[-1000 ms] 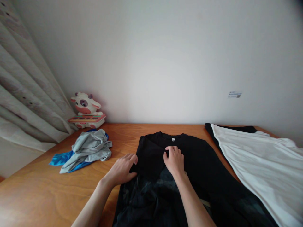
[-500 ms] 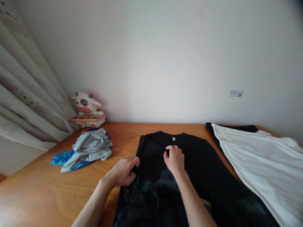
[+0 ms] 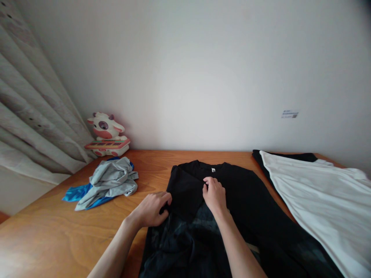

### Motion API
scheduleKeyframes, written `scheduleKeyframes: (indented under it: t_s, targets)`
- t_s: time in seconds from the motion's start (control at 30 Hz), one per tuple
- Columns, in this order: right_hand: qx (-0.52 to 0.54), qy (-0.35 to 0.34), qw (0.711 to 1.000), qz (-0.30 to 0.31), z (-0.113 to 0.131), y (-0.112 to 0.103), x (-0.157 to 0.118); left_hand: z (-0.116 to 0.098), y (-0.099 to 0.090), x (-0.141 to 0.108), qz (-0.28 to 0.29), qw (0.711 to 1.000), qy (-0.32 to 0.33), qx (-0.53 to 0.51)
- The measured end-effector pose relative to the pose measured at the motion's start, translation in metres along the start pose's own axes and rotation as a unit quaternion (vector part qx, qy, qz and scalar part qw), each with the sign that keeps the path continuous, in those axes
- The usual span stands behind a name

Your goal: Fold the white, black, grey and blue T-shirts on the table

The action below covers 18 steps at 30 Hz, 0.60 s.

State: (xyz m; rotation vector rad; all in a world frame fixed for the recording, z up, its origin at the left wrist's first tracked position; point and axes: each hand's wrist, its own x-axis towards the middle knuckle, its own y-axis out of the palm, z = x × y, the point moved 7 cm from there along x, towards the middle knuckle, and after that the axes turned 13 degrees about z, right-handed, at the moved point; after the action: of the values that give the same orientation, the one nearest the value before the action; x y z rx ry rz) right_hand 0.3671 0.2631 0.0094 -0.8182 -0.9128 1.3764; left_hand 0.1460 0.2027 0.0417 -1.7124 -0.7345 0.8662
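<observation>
A black shirt (image 3: 243,193) lies spread on the wooden table, its neckline with a small white label toward the wall. Its left side is folded inward over the front, which has a dark, faintly patterned lower part. My left hand (image 3: 155,208) rests at the left edge of the fold, thumb and fingers apart with a gap between them. On the chest, near the inner end of the folded part, is my right hand (image 3: 214,194), its fingers curled against the black cloth; whether cloth is pinched in them is hidden.
A crumpled grey and blue garment (image 3: 113,179) lies on the table (image 3: 58,239) at the left. Behind it stands a cow-shaped toy keyboard (image 3: 107,135). White cloth (image 3: 324,193) over black cloth covers the right side. A curtain (image 3: 34,104) hangs at left.
My right hand has shifted very slightly to the right, its thumb and fingertips closer together. My left hand and the shirt are almost unchanged.
</observation>
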Motion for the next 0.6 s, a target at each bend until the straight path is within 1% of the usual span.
scheduleKeyframes:
  t_s: [0.23, 0.3, 0.47, 0.53, 0.6]
  targets:
    - [0.037, -0.047, 0.997, -0.04, -0.001, 0.0032, 0.003, 0.0002, -0.0016, -0.0005, 0.0, 1.0, -0.006, -0.001]
    - [0.041, -0.053, 0.997, -0.04, -0.0017, 0.0045, 0.0033, 0.0009, -0.0006, -0.0004, 0.002, 1.0, -0.004, -0.004]
    - [0.051, -0.057, 0.997, -0.018, -0.0036, 0.0087, 0.0045, 0.0014, -0.0004, -0.0004, 0.0, 1.0, -0.003, -0.005]
    - [0.063, -0.061, 0.996, -0.024, -0.0033, 0.0078, 0.0045, 0.001, -0.0009, -0.0008, -0.001, 1.0, -0.003, -0.002]
    - [0.083, -0.068, 0.993, -0.044, -0.0025, 0.0053, 0.004, 0.0005, -0.0016, -0.0013, -0.002, 1.0, -0.002, 0.0]
